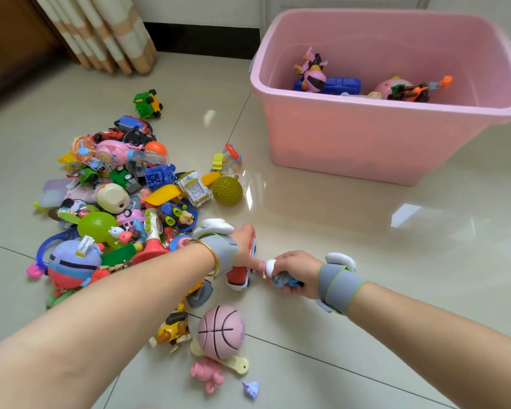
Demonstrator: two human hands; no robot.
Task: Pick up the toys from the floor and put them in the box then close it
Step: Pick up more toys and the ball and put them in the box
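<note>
Gripping a red car [239, 276], left hand [244, 245]; right hand [297, 271] alongside grips a grey toy [279, 280].

tiled floor [366, 231] | toy pile [115, 202] | pink box [366, 137] | basketball [220, 332] | purplish scrap [250, 389], perhaps toy

Bright daylight, floor [337, 219] glare, wide-angle edge distortion

box [366, 137]: pink | basketball [221, 332]: pink, dark lines | spiky ball [227, 191]: olive-yellow | curtain [106, 28]: cream-tan stripes
</note>
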